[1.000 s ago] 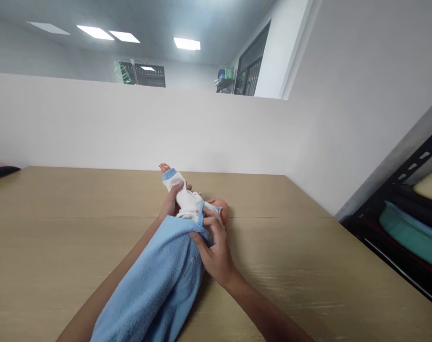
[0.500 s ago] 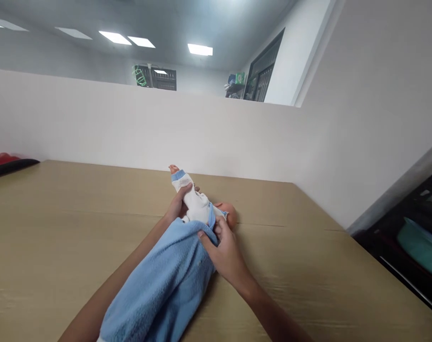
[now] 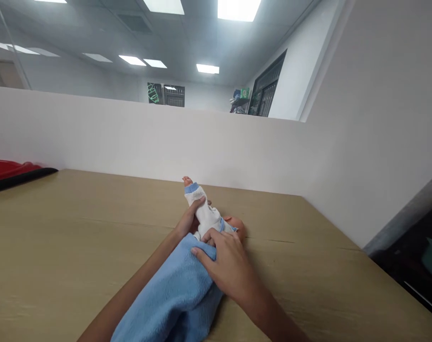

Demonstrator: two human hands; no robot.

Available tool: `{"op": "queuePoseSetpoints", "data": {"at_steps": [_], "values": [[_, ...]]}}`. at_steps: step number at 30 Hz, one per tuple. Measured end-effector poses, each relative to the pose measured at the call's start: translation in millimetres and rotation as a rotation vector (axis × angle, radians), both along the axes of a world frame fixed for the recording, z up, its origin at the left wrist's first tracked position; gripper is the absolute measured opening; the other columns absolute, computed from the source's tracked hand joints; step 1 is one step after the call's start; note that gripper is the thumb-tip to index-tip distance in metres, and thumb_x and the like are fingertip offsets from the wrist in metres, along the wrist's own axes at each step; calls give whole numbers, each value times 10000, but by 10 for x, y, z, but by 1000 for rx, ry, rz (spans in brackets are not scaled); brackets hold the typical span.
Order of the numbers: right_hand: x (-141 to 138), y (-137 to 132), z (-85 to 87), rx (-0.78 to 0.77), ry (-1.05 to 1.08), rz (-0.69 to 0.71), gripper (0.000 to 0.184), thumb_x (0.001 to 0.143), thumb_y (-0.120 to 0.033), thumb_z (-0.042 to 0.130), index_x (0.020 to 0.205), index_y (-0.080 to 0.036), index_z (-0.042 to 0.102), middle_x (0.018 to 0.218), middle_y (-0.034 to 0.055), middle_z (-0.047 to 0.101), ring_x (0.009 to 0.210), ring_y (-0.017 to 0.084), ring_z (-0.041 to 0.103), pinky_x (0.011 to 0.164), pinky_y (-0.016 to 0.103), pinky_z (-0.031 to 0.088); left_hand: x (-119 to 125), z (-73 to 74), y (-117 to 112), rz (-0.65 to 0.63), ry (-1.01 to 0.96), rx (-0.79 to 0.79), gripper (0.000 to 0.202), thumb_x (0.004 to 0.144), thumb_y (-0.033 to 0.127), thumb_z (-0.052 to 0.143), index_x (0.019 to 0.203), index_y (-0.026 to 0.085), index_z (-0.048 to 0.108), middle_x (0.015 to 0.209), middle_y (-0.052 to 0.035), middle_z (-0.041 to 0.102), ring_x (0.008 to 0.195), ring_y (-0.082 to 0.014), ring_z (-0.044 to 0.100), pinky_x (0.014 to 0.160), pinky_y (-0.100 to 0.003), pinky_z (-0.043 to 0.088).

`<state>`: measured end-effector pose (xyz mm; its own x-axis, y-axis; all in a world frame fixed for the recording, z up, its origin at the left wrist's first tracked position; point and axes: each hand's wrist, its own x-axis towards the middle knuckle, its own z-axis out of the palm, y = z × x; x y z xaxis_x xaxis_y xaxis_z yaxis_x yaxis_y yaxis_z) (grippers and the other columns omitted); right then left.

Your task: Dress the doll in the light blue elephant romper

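A baby doll lies on the brown table, its bald head (image 3: pixel 240 228) pointing right and one arm raised in a white sleeve (image 3: pixel 209 217) with a blue cuff. The doll's small hand (image 3: pixel 187 181) sticks out past that cuff. My left hand (image 3: pixel 192 217) is wrapped around the sleeve from the near side; some of its fingers are hidden behind it. Blue fleece clothing (image 3: pixel 176 289) covers the lower body and stretches toward me. With thumb and fingers, my right hand (image 3: pixel 225 259) pinches the top edge of this fleece at the doll's chest.
The brown tabletop (image 3: pixel 76 247) meets a low white wall (image 3: pixel 148 142) at the back. At the far left is a red item (image 3: pixel 9 168) with a black edge. A dark shelf (image 3: pixel 411 256) holding something teal stands beyond the right edge.
The view has tilted upward. My right hand has shifted from the blue trim near the neck onto the fleece's upper edge, palm turned more downward. My left hand keeps its hold on the sleeve.
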<state>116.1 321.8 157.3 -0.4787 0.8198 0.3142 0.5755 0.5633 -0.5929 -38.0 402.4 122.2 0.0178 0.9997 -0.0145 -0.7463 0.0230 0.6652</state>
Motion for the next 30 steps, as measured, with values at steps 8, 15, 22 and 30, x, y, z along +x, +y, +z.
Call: {"op": "queuePoseSetpoints", "data": {"at_steps": [8,15,22,30], "values": [[-100,147,31,158,186,121,67,1027,-290,591,981,-245,608,1031,36,711,1018,250,622,924,391,418,29,-11,-1,-101,1,70,375,754,443,885,886,184,649,751,-27,708,666,-173,684,674,-271,565],[-146,296,21,116,-35,14,38,1029,-265,532,1066,-261,532,997,36,713,897,261,678,751,361,388,1,19,-50,-131,3,97,309,770,367,878,867,168,662,715,3,684,636,-162,674,680,-272,557],[-109,310,-142,53,156,-14,222,843,-120,677,1007,-241,588,1046,32,693,1023,253,623,943,410,428,-80,-32,-75,-157,-45,56,277,818,373,846,920,172,686,769,-20,712,685,-181,706,689,-279,579],[226,173,-413,-80,490,45,285,821,-147,637,1086,-252,629,988,15,557,939,205,547,899,370,461,-68,-23,-46,-85,-84,136,275,778,264,872,954,180,678,847,-1,726,802,-212,745,810,-332,614]]}}
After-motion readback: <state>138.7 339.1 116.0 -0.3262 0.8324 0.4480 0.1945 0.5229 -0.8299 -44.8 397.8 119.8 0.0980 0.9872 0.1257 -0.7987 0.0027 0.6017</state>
